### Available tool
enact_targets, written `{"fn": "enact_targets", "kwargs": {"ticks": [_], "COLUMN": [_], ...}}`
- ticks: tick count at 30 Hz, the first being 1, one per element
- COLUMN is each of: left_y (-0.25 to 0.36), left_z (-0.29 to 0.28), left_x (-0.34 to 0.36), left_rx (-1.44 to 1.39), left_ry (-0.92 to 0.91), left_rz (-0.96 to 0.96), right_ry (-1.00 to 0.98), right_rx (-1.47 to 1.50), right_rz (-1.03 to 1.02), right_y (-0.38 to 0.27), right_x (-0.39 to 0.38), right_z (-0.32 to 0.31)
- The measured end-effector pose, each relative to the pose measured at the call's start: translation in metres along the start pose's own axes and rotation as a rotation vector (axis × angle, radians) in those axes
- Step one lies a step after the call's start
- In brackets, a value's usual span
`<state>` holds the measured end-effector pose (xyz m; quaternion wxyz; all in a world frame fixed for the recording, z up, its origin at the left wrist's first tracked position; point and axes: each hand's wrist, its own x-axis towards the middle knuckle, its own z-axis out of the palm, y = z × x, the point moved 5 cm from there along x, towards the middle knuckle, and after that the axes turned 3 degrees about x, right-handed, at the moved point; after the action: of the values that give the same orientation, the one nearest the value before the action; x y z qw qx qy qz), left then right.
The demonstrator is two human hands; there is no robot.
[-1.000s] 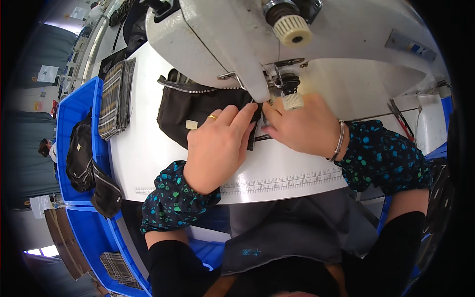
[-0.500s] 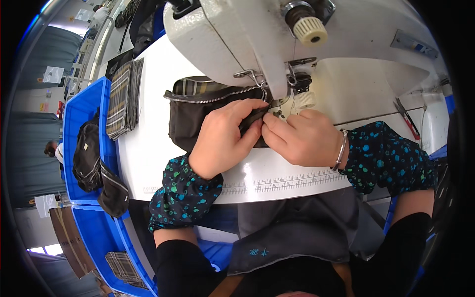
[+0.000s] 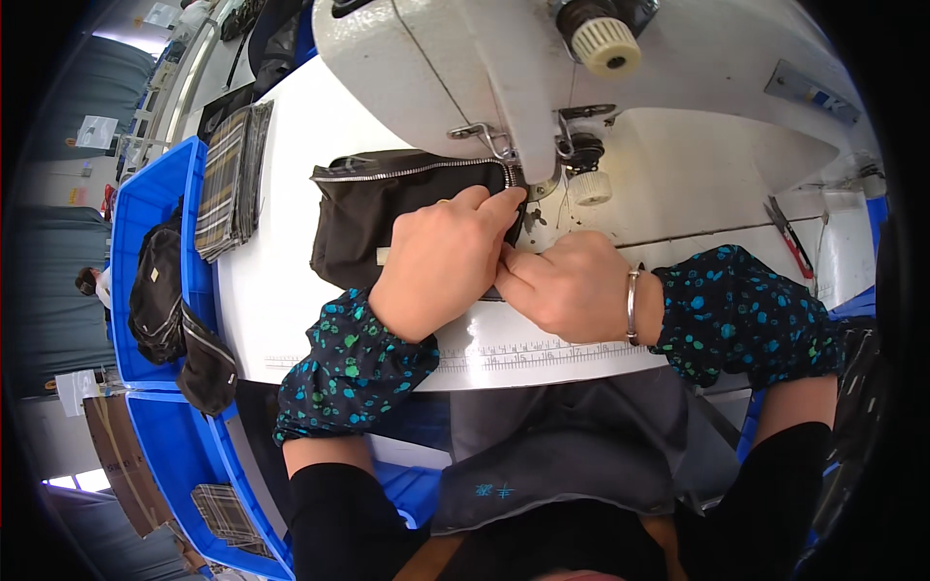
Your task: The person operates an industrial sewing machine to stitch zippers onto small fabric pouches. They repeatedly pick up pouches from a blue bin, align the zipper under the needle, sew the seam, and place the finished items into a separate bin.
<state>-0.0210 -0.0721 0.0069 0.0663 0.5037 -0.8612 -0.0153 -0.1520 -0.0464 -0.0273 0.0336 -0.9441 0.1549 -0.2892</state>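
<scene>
A dark brown fabric pouch [image 3: 354,228] with a metal zipper [image 3: 417,170] along its top lies under the head of a white sewing machine [image 3: 426,87]. My left hand [image 3: 441,257] presses on the pouch's right part, its index finger stretched toward the zipper's end by the needle area. With fingers curled, my right hand [image 3: 572,286] pinches the pouch's right edge close to my left fingertips. A small pale label shows beside my left hand. The needle tip is hidden behind the machine's parts.
Folded plaid cloth pieces [image 3: 231,184] are stacked at the left. Blue bins [image 3: 199,261] beside the table hold dark pouches [image 3: 160,290] and more plaid cloth [image 3: 228,513]. Red-handled snips [image 3: 792,238] lie at the right. A ruler strip [image 3: 523,356] runs along the front edge.
My left hand has flattened over the pouch, and its index finger now lies along the zipper's end. The pouch's zipper opening has closed down. My right hand has shifted slightly down and left.
</scene>
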Motion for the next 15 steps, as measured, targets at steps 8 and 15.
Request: {"fn": "enact_targets", "kwargs": {"ticks": [8, 15], "left_y": [0.0008, 0.0016], "left_z": [0.0005, 0.0038], "left_x": [0.0015, 0.0043], "left_rx": [0.059, 0.031], "left_ry": [-0.036, 0.011], "left_rz": [0.056, 0.040], "right_ry": [-0.050, -0.074], "right_rx": [0.005, -0.063], "right_rz": [-0.003, -0.004], "right_y": [-0.0008, -0.0023], "right_x": [0.0022, 0.0021], "right_z": [0.0028, -0.0003]}}
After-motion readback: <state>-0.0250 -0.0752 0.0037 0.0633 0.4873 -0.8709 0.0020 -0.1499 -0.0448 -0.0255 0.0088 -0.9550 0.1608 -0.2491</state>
